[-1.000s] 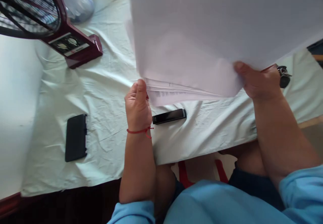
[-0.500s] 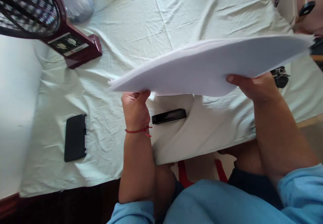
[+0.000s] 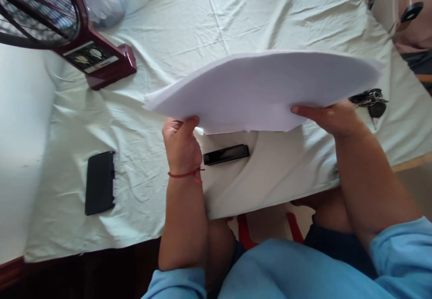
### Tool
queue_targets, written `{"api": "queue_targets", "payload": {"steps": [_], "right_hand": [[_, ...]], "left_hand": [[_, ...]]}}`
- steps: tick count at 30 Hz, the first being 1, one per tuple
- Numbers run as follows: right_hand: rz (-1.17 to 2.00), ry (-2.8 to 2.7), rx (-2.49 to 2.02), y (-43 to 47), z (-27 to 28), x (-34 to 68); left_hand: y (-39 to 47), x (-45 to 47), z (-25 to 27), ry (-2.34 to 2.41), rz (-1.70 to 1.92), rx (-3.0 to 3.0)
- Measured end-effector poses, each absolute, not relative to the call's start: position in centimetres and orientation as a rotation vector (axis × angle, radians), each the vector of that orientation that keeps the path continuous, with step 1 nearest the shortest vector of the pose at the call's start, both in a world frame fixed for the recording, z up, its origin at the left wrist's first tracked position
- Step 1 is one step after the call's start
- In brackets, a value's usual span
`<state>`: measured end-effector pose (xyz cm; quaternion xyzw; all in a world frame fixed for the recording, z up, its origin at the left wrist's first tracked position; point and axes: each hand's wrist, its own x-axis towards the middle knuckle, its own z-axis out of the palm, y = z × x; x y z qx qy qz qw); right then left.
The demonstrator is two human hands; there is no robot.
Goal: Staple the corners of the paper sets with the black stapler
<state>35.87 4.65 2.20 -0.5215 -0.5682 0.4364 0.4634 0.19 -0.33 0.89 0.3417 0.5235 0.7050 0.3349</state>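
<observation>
A stack of white paper sheets (image 3: 249, 87) is held up over the table, bowed upward in the middle. My left hand (image 3: 182, 141) pinches its near left corner between thumb and fingers; a red string circles that wrist. At the right, my right hand (image 3: 332, 115) grips the near edge with the thumb lying on top and the fingers hidden underneath. Just below the paper, between my hands, a narrow glossy black object (image 3: 226, 154), perhaps a stapler, lies on the cloth.
A pale green cloth (image 3: 141, 191) covers the table. At left lies a black phone-like case (image 3: 100, 183); behind it stands a maroon electric fan (image 3: 101, 63) by a plastic bag (image 3: 103, 2). Keys (image 3: 375, 101) lie beyond my right hand. A cardboard-like box (image 3: 384, 4) is at the far right.
My right hand has shifted slightly left with its side of the paper, so the stack bows more and its right end has drawn inward. More of the keys shows. My left hand barely moved.
</observation>
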Motion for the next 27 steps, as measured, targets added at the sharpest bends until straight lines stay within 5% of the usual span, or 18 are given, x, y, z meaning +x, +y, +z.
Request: {"api": "queue_targets", "payload": {"steps": [27], "right_hand": [[0.912, -1.689, -1.525, 4.3, 3.1, 36.3]], "left_hand": [[-1.2, 0.5, 1.8, 1.372, 1.9, 1.005]]}}
